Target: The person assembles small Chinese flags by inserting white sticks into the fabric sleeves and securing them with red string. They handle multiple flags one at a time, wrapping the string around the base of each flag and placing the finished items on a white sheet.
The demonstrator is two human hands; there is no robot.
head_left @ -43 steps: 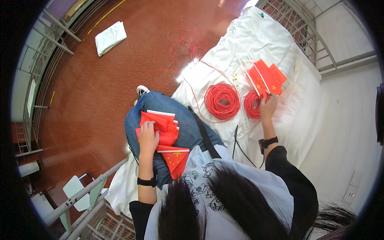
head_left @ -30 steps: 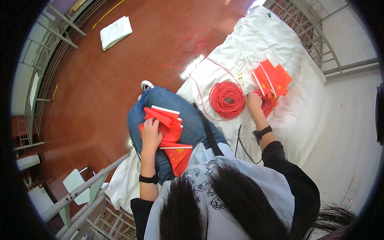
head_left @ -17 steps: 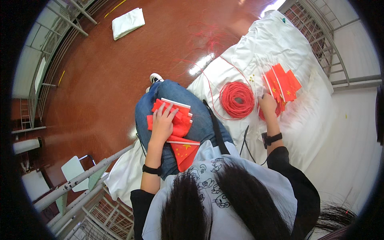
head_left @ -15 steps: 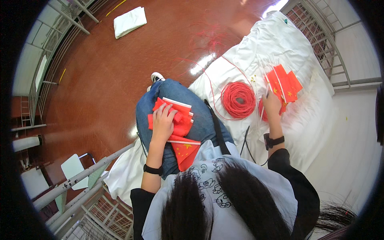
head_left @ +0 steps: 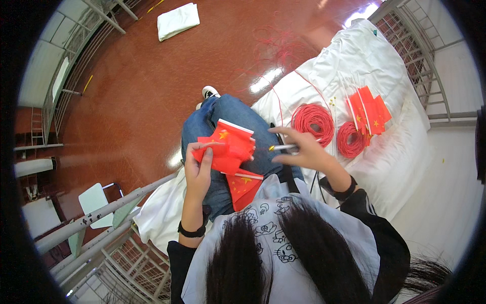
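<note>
Over my lap, my left hand (head_left: 199,164) is closed on small red flags (head_left: 228,154) with yellow stars and white edge sleeves, its thumb on top. Another red flag (head_left: 244,191) hangs below them against my clothes. To the right of the flags, my right hand (head_left: 306,150) holds a thin white stick (head_left: 289,147) with a gold tip, which points at the flags without touching them. My index finger and thumb are spread on either side of it, and its far end is hard to make out.
On the white bedding (head_left: 324,66) to my right lie a large coil of red cord (head_left: 309,119), a smaller coil (head_left: 349,141), white sticks with gold tips and more red flags (head_left: 372,111). Loose cord (head_left: 278,43) trails on the floor near a folded white cloth (head_left: 178,21). Metal rails (head_left: 101,225) stand at left.
My right hand has come from the flags on the bedding to beside my lap, with the stick. My left hand has turned from lying on the flags to gripping their edge.
</note>
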